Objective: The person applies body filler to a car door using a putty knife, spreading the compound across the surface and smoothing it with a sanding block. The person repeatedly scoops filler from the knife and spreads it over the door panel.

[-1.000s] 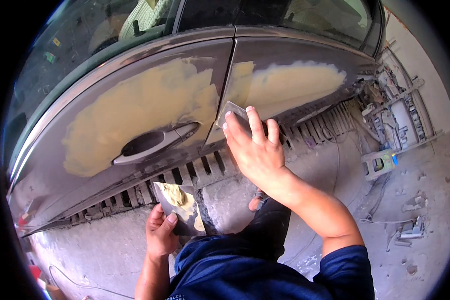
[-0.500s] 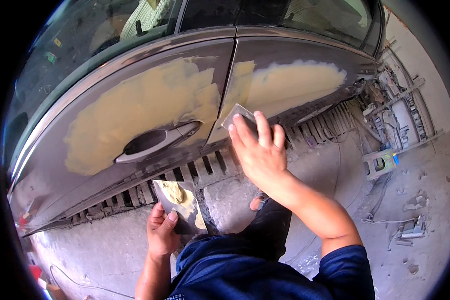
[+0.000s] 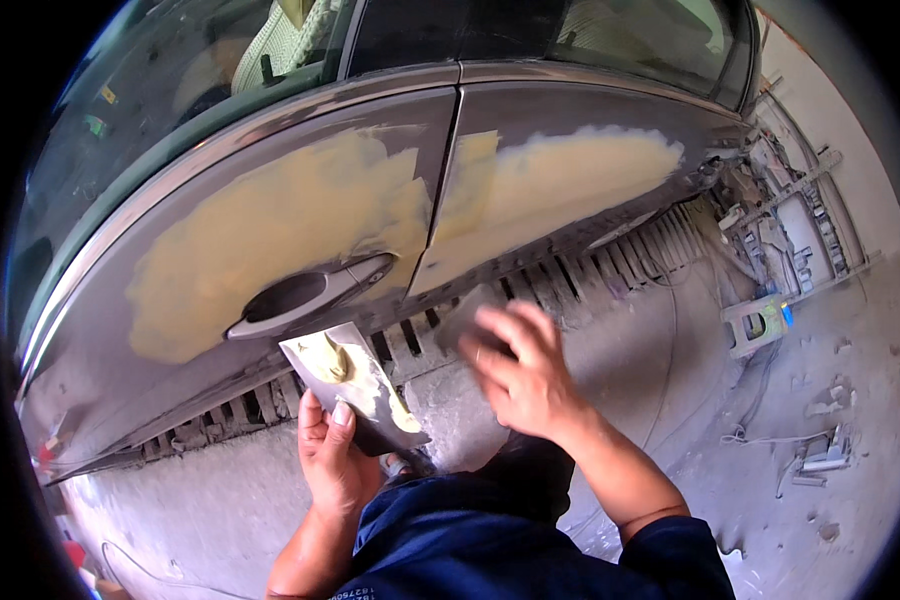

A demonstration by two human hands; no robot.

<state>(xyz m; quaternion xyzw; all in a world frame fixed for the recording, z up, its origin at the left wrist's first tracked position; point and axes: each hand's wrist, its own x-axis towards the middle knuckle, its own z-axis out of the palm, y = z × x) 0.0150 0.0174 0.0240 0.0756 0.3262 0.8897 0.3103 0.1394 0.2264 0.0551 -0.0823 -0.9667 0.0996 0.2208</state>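
Note:
My left hand (image 3: 335,455) grips a thin dark mixing plate (image 3: 380,430) bearing a lump of pale yellow paste (image 3: 335,365), below the door handle (image 3: 275,315). My right hand (image 3: 520,370), smeared by motion, is closed on a dark spreader (image 3: 475,310) and sits right of the plate, away from the panels. Yellow filler covers much of the left door (image 3: 230,250) and a broad band on the right door (image 3: 570,180), both on a grey car. The tool's edge is blurred.
A slotted grate (image 3: 620,260) runs below the car. At the right are a rack with clutter (image 3: 800,240), a low plastic stool (image 3: 760,325), loose metal pieces (image 3: 825,450) and cables (image 3: 670,350) on the concrete floor (image 3: 200,500).
My right hand and spreader have moved down, off the right door. My left hand's plate has risen slightly, tilting toward the left.

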